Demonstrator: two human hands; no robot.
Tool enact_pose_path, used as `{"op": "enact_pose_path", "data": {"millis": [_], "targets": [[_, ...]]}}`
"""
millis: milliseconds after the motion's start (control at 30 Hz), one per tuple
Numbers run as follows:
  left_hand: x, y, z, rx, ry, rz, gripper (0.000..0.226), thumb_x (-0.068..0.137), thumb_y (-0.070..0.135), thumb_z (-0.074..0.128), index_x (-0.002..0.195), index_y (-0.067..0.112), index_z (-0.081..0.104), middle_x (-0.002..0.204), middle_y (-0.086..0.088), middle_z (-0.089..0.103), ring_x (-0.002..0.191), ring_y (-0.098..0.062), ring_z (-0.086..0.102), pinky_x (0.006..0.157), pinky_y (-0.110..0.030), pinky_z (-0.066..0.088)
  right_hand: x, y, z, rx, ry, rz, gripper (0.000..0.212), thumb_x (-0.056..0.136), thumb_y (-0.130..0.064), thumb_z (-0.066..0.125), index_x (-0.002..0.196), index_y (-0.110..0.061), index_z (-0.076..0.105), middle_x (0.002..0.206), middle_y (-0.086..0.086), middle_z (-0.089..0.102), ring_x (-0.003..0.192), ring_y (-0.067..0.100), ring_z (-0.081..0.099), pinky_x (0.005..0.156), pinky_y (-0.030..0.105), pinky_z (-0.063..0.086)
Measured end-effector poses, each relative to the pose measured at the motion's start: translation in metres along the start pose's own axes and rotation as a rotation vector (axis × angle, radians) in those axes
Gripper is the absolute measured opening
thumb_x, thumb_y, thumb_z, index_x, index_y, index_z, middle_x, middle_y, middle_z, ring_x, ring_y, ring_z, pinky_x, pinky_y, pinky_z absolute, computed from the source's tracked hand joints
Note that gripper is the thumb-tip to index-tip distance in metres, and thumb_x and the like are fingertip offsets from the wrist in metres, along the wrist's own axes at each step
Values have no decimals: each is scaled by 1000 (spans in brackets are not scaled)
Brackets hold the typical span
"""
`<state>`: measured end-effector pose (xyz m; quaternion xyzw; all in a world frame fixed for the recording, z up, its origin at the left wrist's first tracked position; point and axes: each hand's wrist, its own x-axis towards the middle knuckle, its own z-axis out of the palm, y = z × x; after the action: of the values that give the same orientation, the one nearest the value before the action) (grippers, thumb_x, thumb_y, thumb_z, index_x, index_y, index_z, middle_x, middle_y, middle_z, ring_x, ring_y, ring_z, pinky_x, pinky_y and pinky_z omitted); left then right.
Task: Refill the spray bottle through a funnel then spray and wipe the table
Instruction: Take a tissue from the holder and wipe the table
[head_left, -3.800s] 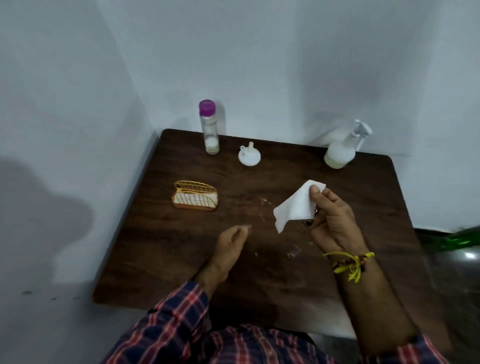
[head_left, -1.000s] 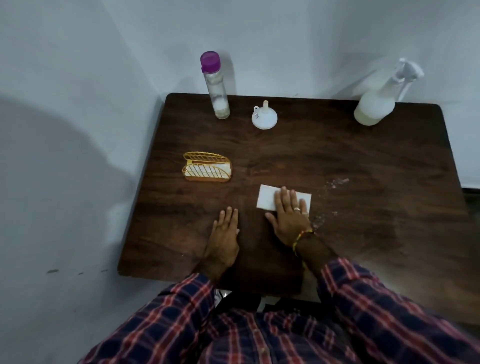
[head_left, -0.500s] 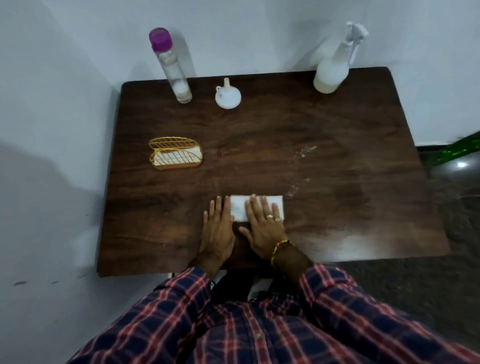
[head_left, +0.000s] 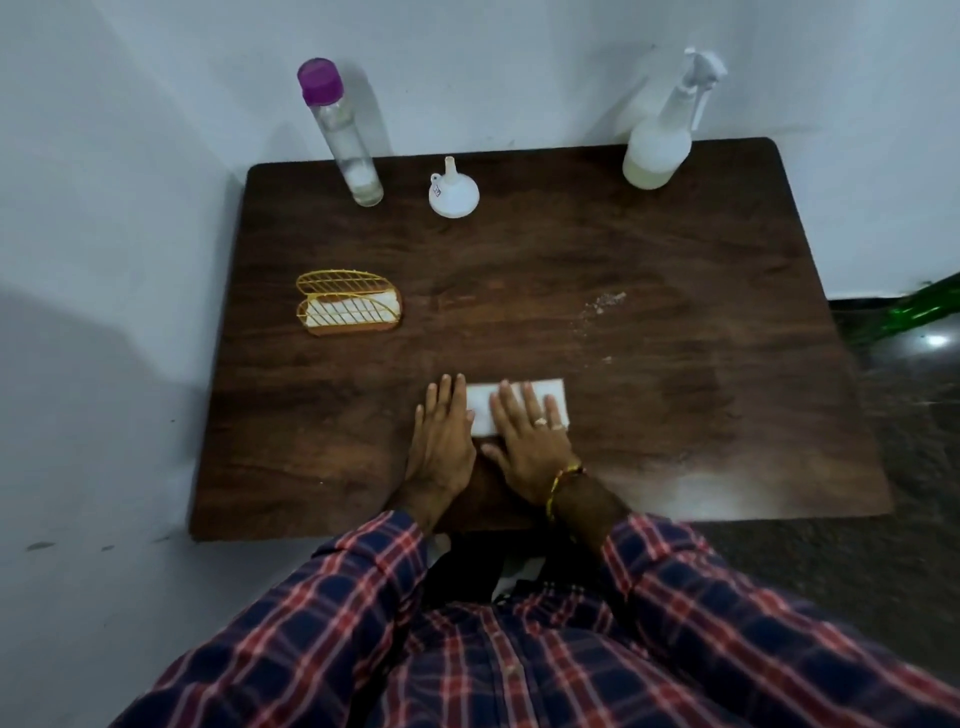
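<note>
The folded white paper napkin (head_left: 519, 402) lay near the brown wooden table's (head_left: 675, 415) near edge under the flat, straight-fingered right hand (head_left: 530, 441), the left hand (head_left: 441, 441) flat beside it, and light pressure risked missing the pale droplets (head_left: 605, 301) to its far right.

R hand (head_left: 530, 441) flat on tissue (head_left: 519, 402) | L hand (head_left: 441, 436) flat on table (head_left: 675, 364)

Dim, soft focus (edges bowed)

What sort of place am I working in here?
Probably a plain room corner at home: a small wooden table against bare white walls, holding a napkin holder and spray bottle.
</note>
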<state>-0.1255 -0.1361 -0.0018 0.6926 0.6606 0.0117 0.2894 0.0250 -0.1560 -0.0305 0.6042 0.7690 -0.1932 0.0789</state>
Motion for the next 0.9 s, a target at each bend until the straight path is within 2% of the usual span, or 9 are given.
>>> {"op": "enact_pose_path", "data": {"millis": [67,167,333,400,500,567,667,767,900], "targets": [[4,2,-6,-26,-3,-13,54,105,21,27,155,11,9,163,-8,7,150,-24,1,121,-39,3,-21,1,7,-22,-44,-80,73,92,-57,29,146,-11,45,154,10,41,140,35,41,107,59,40],[7,5,-9,-68,-28,-46,52,106,22,25,155,11,10,163,-7,9,150,-23,2,121,-37,4,-14,33,2,-17,9,12,74,92,-57,26,148,-12,42,156,10,37,141,35,40,110,58,33],[24,26,-4,-4,-78,-86,55,105,22,28,155,11,7,163,-7,7,150,-24,2,121,-38,8,59,64,-31,73,-7,190,90,84,-64,0,157,-12,9,166,8,3,152,37,4,119,58,5],[35,33,-2,31,-75,-105,58,104,21,31,154,8,5,163,-10,5,150,-26,1,121,-40,9,70,52,-34,39,-63,78,91,83,-64,2,157,-12,14,165,10,8,151,39,8,118,61,8],[46,36,-5,42,-107,-155,66,101,22,37,154,7,0,163,-11,1,150,-27,-2,122,-43,8,49,42,-19,-56,-23,-80,77,90,-59,24,150,-12,39,158,10,34,144,37,34,112,62,30],[57,38,-9,40,-160,-217,66,102,25,37,154,9,0,163,-11,-1,150,-29,-1,120,-46,11,43,57,-20,-65,-38,-90,73,92,-56,27,150,-14,38,158,7,34,144,33,36,113,59,29],[74,47,-17,96,-237,-305,69,101,35,42,154,7,7,162,-14,5,149,-34,7,118,-50,23,74,86,-37,-25,-8,8,76,94,-57,17,156,-14,21,165,7,15,151,34,16,118,59,14],[91,66,-28,160,-287,-350,72,95,41,57,148,4,27,158,-18,20,147,-35,17,118,-47,22,127,88,-54,9,-3,53,74,99,-57,26,157,-15,9,166,5,2,152,35,1,119,58,3],[110,78,-26,185,-272,-388,60,80,36,75,129,11,51,137,-17,51,133,-37,42,113,-49,31,133,79,-58,-20,-9,-120,74,99,-56,29,158,-15,8,166,4,1,153,33,-2,120,57,-2]]}}
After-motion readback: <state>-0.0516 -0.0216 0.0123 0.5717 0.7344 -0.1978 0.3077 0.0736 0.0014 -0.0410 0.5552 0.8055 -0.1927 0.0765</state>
